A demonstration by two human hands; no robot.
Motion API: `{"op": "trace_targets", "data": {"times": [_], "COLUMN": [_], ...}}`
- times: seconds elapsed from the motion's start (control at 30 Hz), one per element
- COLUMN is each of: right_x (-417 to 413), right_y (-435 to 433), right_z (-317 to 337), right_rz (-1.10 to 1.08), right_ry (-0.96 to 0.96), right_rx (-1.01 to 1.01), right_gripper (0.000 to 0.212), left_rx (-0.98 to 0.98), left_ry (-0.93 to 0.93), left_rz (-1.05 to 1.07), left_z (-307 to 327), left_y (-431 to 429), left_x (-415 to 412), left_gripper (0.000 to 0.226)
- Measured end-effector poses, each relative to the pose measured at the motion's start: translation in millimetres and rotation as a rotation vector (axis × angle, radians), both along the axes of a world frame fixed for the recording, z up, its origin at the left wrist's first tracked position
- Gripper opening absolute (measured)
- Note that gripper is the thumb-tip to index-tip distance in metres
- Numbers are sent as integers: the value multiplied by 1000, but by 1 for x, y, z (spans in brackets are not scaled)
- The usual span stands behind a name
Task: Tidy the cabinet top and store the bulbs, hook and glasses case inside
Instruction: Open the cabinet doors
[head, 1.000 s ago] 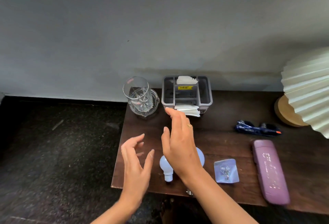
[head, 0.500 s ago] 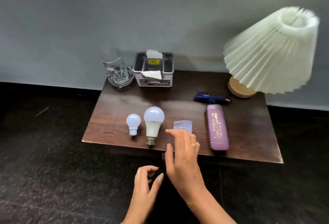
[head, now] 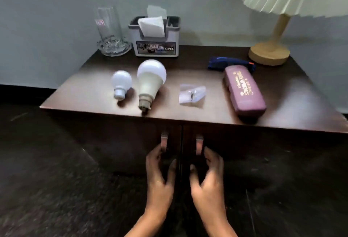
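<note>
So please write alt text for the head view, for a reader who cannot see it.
Left hand and right hand reach the two metal handles of closed cabinet doors. On top lie two bulbs, a bagged hook and a purple glasses case.

Two bulbs lie on the tabletop (head: 293,93), a small bulb (head: 121,83) at 9 o'clock and a large bulb (head: 150,80) beside it, with one bagged hook (head: 191,94) at centre and one purple case (head: 243,90) at 3 o'clock. Toward 12 o'clock stand one glass (head: 109,27), one tissue box (head: 155,39), one blue tool (head: 229,63) and one lamp (head: 278,20). Below are two door handles, left handle (head: 164,142) and right handle (head: 199,145), and two hands, left hand (head: 160,178) and right hand (head: 209,182).
</note>
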State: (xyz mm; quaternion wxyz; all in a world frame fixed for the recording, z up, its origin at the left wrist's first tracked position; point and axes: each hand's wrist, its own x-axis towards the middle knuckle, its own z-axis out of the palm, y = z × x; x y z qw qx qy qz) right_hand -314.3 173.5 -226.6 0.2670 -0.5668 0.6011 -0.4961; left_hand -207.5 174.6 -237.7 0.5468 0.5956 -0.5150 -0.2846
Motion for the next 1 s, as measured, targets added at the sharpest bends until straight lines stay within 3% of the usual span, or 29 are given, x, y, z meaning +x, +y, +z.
{"op": "trace_targets", "data": {"times": [0.2,0.47,0.57,0.67,0.87,1.0], "right_x": [1,1,-2,-7,-13,-18], "right_y": [-8,19,42,69,108,126], "right_z": [-33,-22,-18,-11,-2,5], "right_rz": [40,-14,-65,-104,-289,-362], "right_ry": [15,39,47,44,50,21], "right_rx": [-201,-208,-201,-194,-78,-49], "right_gripper": [47,27,31,38,69,63], "left_rx": [-265,-254,-233,-240,-209,-177], "left_ry": [-18,-38,-27,-18,-1,-14], "left_rz": [21,21,13,19,68,208], "left_z": [-41,-32,-29,-25,-17,-11], "left_y": [-12,6,31,53,92,115], "left_x": [-3,3,10,20,38,51], "left_gripper": [42,48,58,54,55,67]}}
